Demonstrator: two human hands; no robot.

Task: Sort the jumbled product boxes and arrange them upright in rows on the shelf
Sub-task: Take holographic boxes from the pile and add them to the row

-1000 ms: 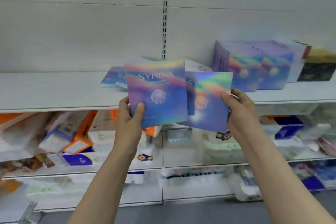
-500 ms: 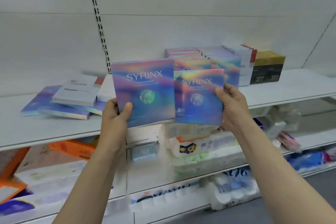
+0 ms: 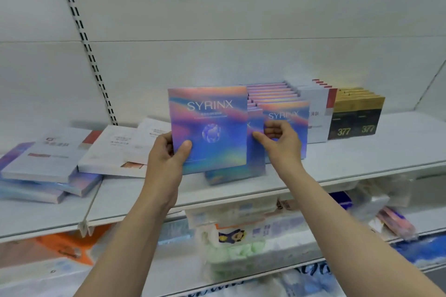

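My left hand (image 3: 166,154) grips the lower left corner of an iridescent SYRINX box (image 3: 212,123) and holds it upright above the white shelf (image 3: 362,159). Behind it a second SYRINX box (image 3: 256,159) stands on the shelf at the front of an upright row of the same boxes (image 3: 287,106). My right hand (image 3: 282,142) pinches this second box's right edge, thumb in front, fingers curled. To the left, white boxes (image 3: 115,149) and iridescent boxes lie flat in a jumbled pile (image 3: 53,159).
Right of the SYRINX row stand upright white boxes with red corners (image 3: 316,113), then black and gold boxes marked 377 (image 3: 354,118). A slotted upright (image 3: 96,75) runs up the back wall. The lower shelves (image 3: 241,243) hold soft tissue packs.
Both hands moved forward to the shelf. The right hand's box now stands on the shelf in front of the upright row, and the left hand's box sits in front of it.
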